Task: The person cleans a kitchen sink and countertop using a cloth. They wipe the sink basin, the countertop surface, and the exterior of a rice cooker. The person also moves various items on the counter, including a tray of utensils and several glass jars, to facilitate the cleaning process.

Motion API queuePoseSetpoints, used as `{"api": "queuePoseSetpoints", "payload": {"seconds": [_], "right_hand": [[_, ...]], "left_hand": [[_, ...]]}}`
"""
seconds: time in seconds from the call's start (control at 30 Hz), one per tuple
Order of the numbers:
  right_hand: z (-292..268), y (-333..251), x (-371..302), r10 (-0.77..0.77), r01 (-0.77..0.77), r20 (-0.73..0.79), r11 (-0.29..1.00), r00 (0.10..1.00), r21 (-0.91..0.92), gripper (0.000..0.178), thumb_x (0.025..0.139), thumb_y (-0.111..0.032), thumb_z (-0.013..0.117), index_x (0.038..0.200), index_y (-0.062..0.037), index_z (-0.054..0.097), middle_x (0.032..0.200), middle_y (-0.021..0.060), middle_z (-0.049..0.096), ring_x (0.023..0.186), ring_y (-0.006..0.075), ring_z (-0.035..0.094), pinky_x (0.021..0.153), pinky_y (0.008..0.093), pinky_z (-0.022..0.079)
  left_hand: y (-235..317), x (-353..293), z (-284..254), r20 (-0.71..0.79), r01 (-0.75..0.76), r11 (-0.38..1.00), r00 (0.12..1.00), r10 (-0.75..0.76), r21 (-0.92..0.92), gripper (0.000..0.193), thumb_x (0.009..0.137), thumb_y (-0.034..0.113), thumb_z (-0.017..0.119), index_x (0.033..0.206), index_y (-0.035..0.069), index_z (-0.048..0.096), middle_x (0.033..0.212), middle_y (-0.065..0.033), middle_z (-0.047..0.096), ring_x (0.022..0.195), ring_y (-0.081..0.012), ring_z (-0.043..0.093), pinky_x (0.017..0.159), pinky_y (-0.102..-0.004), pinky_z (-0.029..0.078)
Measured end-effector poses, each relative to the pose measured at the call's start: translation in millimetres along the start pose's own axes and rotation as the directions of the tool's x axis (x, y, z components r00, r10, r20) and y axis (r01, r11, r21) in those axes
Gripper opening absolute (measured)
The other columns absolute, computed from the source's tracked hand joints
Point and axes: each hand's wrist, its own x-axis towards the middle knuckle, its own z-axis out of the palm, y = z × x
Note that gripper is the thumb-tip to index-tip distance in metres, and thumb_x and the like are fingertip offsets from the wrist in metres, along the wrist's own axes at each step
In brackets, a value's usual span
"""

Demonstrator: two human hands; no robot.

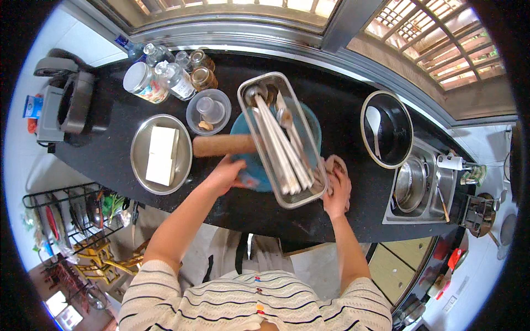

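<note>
A long steel tray (284, 199) with ladles, spoons and several long pale handles (277, 144) in it lies tilted across a round blue basin (312, 124). My right hand (336, 191) is closed on a crumpled pinkish-brown cloth (337, 163), close against the tray's near right corner. At the basin's near left side is my left hand (225, 174); its fingers are smeared by motion over the rim, and their grip is unclear. Just beyond that hand, a thick brown cylinder (223, 145) lies crosswise, its right end meeting the tray's edge.
Left stand a steel plate (134, 165) with white blocks (163, 155), a clear plastic tub (191, 122) and several jars (144, 83). A grey appliance (69, 105) is far left. On the right, a dark pot (411, 129) with a white spoon (373, 124) stands near the sink (391, 212).
</note>
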Motion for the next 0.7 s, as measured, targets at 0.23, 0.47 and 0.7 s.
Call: {"api": "queuePoseSetpoints", "payload": {"seconds": [0.23, 0.47, 0.7], "right_hand": [[-3, -21, -90, 0.215, -0.231, -0.251, 0.972, 0.944, -0.035, 0.044, 0.086, -0.023, 0.060, 0.126, -0.0052, 0.058, 0.135, 0.0194, 0.051, 0.126, 0.0406, 0.045, 0.107, 0.0532, 0.032], [42, -75, -74, 0.452, -0.465, -0.266, 0.885, 0.851, 0.017, 0.052, 0.086, -0.021, 0.058, 0.135, -0.0038, 0.050, 0.144, 0.0249, 0.038, 0.131, 0.0451, 0.036, 0.108, 0.0556, 0.030], [85, -165, 14, 0.252, -0.253, -0.017, 0.965, 0.968, -0.068, 0.063, 0.083, -0.023, 0.064, 0.142, -0.0119, 0.044, 0.147, 0.0201, 0.035, 0.136, 0.0423, 0.032, 0.113, 0.0562, 0.021]], "left_hand": [[50, 53, 51, -0.034, -0.140, 0.986, 0.990, 0.137, -0.086, 0.048, 0.091, 0.011, 0.052, 0.136, 0.009, 0.034, 0.115, -0.0141, 0.058, 0.088, -0.0329, 0.069, 0.078, -0.0518, 0.060], [55, 69, 64, 0.055, -0.184, 0.961, 0.978, 0.199, -0.208, 0.062, 0.099, 0.017, 0.052, 0.147, 0.014, 0.014, 0.135, -0.0184, 0.046, 0.106, -0.0365, 0.064, 0.090, -0.0528, 0.056], [13, 42, -9, 0.049, -0.083, 0.895, 0.992, 0.116, -0.437, 0.080, 0.100, 0.043, 0.053, 0.154, 0.018, 0.001, 0.143, -0.0249, 0.039, 0.115, -0.0402, 0.059, 0.096, -0.0504, 0.052]]}}
